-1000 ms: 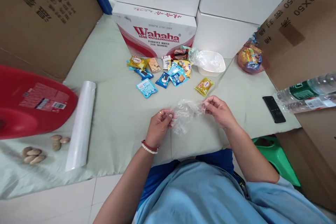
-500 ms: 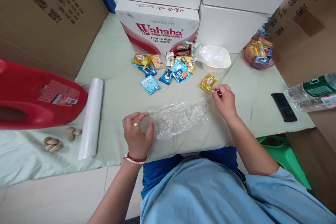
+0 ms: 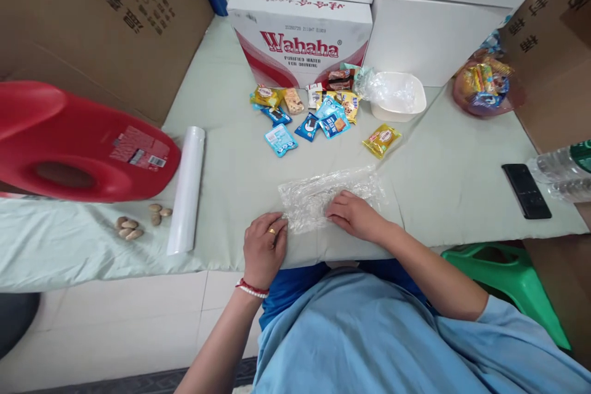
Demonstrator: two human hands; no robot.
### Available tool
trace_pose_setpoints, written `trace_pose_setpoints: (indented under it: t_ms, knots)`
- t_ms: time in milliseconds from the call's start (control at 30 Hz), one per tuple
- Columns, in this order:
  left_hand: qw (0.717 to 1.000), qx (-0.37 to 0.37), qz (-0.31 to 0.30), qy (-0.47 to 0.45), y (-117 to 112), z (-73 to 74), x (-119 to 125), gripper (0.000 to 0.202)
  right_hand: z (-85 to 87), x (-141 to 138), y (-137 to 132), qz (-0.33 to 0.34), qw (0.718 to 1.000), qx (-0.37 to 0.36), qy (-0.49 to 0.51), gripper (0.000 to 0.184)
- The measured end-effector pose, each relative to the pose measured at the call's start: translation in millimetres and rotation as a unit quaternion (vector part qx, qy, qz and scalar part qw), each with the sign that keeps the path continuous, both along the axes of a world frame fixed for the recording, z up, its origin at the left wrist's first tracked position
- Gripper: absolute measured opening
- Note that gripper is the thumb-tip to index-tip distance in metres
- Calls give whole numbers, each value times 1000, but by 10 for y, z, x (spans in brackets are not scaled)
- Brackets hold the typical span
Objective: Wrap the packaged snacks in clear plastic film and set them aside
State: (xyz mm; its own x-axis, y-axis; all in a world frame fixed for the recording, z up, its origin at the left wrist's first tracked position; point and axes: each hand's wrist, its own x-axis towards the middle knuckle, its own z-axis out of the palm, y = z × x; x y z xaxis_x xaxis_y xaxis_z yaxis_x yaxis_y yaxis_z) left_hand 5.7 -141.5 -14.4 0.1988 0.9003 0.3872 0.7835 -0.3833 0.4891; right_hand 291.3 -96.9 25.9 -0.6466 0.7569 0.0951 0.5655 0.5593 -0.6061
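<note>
A crinkled sheet of clear plastic film [image 3: 305, 200] lies flat on the cloth-covered table in front of me. At its left edge, my left hand [image 3: 265, 246] has its fingers curled and its thumb close to the index finger, gripping the border. My right hand [image 3: 355, 215] rests on the middle of the film, its bent fingers pressed together on the plastic. Beyond the film lies a yellow snack packet [image 3: 381, 140], apart from both hands. Farther back is a group of wrapped snacks, among them a light blue packet [image 3: 281, 140].
A white plastic tub [image 3: 399, 112] with crumpled clear plastic stands before white boxes. On the left are a film roll [image 3: 187, 191], a red jug [image 3: 92, 148] and several brown nut-like pieces [image 3: 129, 229]. On the right are a snack bowl [image 3: 484, 89], a phone [image 3: 526, 191] and bottles [image 3: 563, 166].
My right hand has moved left from beside the yellow packet onto the film. My left hand's thumb and fingers have come closer together at the film's edge. The view has shifted.
</note>
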Motion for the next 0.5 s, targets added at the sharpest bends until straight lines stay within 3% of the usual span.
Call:
trace_pose_setpoints:
  t_ms: [233,400,500]
  knots:
    - [999,13,0,31,9,31,17,16,445,297,218,-77,973,-169,134,16]
    - [997,4,-61,40,16,77,-72,15,828,404,768,-157,982,-89,56,12]
    - [995,6,-90,43,-26,121,-131,14,908,269,1178,-202,977,-34,-65,18]
